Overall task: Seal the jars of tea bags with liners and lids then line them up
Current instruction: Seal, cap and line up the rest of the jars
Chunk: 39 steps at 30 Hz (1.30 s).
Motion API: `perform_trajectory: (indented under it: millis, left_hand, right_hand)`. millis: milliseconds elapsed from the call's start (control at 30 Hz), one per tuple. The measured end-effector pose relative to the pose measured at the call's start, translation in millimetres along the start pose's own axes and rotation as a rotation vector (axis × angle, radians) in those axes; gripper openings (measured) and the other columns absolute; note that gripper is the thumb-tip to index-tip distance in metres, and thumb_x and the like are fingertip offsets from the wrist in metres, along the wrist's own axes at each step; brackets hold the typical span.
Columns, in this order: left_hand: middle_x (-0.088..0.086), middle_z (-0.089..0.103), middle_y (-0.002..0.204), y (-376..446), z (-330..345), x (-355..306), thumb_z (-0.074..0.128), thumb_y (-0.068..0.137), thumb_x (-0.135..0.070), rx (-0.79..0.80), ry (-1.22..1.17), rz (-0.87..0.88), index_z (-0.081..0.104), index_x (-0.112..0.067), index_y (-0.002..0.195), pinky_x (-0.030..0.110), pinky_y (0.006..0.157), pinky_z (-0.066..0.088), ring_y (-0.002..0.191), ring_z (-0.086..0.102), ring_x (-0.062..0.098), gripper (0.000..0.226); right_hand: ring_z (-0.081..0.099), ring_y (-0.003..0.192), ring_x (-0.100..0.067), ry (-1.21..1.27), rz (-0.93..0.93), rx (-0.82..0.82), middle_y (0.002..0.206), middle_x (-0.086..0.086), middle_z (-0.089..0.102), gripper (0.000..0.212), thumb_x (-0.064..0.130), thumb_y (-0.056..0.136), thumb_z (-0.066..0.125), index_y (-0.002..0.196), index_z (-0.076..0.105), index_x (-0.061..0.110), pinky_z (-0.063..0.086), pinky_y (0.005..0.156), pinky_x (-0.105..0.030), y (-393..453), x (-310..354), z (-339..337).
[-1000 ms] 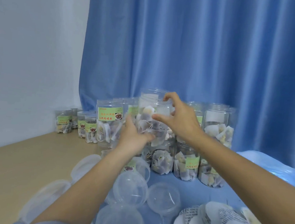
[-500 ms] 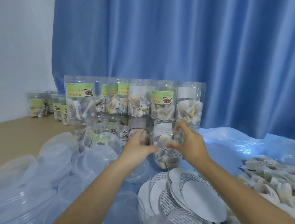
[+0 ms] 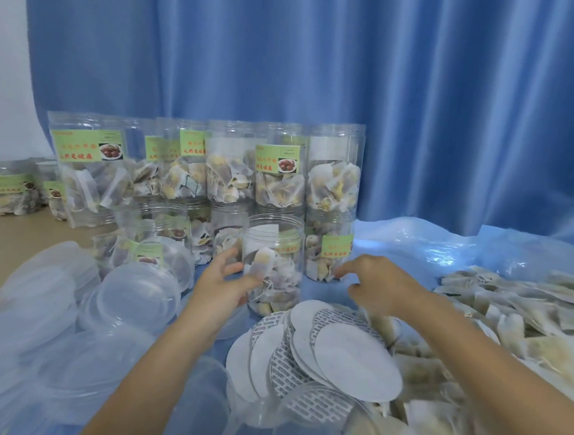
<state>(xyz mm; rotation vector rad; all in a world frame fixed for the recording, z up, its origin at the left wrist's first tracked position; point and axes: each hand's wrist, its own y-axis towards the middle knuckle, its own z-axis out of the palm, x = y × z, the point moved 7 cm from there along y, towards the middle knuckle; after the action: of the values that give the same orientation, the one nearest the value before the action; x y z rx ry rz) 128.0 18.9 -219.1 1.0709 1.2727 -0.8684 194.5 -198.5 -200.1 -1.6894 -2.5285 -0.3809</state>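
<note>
Because the open jar (image 3: 273, 261) stands just in front of the stacked jars (image 3: 331, 207) with only the left hand (image 3: 220, 282) curled round its side, a nudge could tip it or topple the stack. The right hand (image 3: 374, 284) hovers loosely bent, grasping nothing, above the liners (image 3: 357, 358). Lids (image 3: 135, 294) at the left blur together, uncountable.
</note>
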Motion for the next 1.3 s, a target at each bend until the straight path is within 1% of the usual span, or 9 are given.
perform_trajectory:
  millis: [167,433,700,767,833,900,1133,1233,1300]
  left_hand:
    - [-0.001,0.053,0.121,-3.2,-0.3,7.2,0.066,0.085,-0.012,-0.005,0.087,0.031,0.043,-0.018,0.135,0.031,0.078,0.046,0.085,0.053,-0.001,0.056]
    - [0.000,0.054,0.122,-6.5,-3.6,6.5,0.067,0.083,-0.010,-0.064,0.165,0.097,0.047,-0.015,0.131,0.039,0.095,0.046,0.093,0.055,0.011,0.052]
    - [-0.001,0.053,0.125,-0.3,-11.2,13.3,0.063,0.083,-0.011,-0.117,0.342,0.160,0.054,-0.019,0.122,0.016,0.074,0.035,0.080,0.050,-0.004,0.041]
    - [0.000,0.053,0.127,0.1,-11.7,12.8,0.062,0.084,-0.012,-0.119,0.399,0.178,0.055,-0.020,0.121,0.017,0.078,0.033,0.083,0.051,0.000,0.039]
    - [0.000,0.053,0.127,0.2,-12.3,11.6,0.062,0.084,-0.011,-0.122,0.442,0.198,0.055,-0.021,0.119,0.021,0.081,0.035,0.090,0.054,0.008,0.037]
    - [0.001,0.052,0.129,-0.4,-11.8,10.6,0.062,0.084,-0.012,-0.115,0.506,0.212,0.055,-0.021,0.120,0.023,0.085,0.038,0.102,0.054,0.014,0.037]
    - [0.005,0.042,0.141,-4.1,-7.2,18.2,0.058,0.088,-0.020,-0.072,0.898,0.166,0.046,-0.011,0.132,0.024,0.092,0.031,0.125,0.043,0.021,0.046]
    - [0.009,0.043,0.140,-3.2,-8.4,22.2,0.055,0.091,-0.023,-0.061,1.019,0.136,0.041,-0.005,0.133,0.030,0.098,0.033,0.127,0.041,0.024,0.048]
    - [0.011,0.043,0.139,-2.8,-10.2,25.4,0.054,0.092,-0.026,-0.059,1.081,0.106,0.040,-0.003,0.134,0.033,0.100,0.034,0.128,0.041,0.026,0.050]
  right_hand:
    - [0.045,0.124,-0.024,-0.159,0.138,0.233,0.138,-0.002,0.049,0.040,0.021,0.092,0.042,0.130,0.053,0.027,0.040,0.101,-0.033,-17.4,-24.1,28.4]
    - [0.056,0.095,-0.020,0.004,0.069,-0.227,0.101,0.002,0.064,0.034,0.018,0.089,0.047,0.113,0.063,0.035,0.039,0.072,-0.024,-17.8,11.1,-11.5]
    - [0.058,0.074,-0.005,0.639,-0.256,-0.839,0.079,0.008,0.065,0.008,0.010,0.086,0.065,0.092,0.065,0.015,0.042,0.069,-0.003,0.4,74.9,-103.6]
    - [0.059,0.084,-0.006,0.527,-0.221,-0.664,0.099,0.000,0.069,0.014,0.020,0.092,0.059,0.105,0.063,0.015,0.040,0.072,-0.006,22.6,85.1,-91.0]
    - [0.052,0.117,-0.018,0.264,-0.203,-0.278,0.128,-0.005,0.058,0.038,0.038,0.097,0.046,0.129,0.054,0.020,0.037,0.096,-0.020,41.3,89.8,-53.3]
    - [0.036,0.134,-0.025,0.175,-0.218,-0.140,0.141,-0.007,0.046,0.047,0.043,0.098,0.039,0.141,0.041,0.025,0.027,0.110,-0.037,37.3,84.5,-30.5]
    - [0.056,0.070,-0.003,0.393,-0.154,-0.246,0.084,0.015,0.058,0.038,0.036,0.078,0.073,0.108,0.051,0.032,0.039,0.058,-0.007,-0.5,43.3,-30.6]
    - [0.053,0.059,0.002,0.490,-0.169,-0.255,0.072,0.011,0.060,0.032,0.038,0.068,0.080,0.090,0.057,0.031,0.040,0.060,-0.008,-15.1,31.3,-29.9]
    - [0.052,0.062,-0.003,0.519,-0.198,-0.078,0.067,0.011,0.060,0.032,0.049,0.058,0.081,0.079,0.066,0.030,0.042,0.067,-0.019,-20.7,31.4,-21.9]
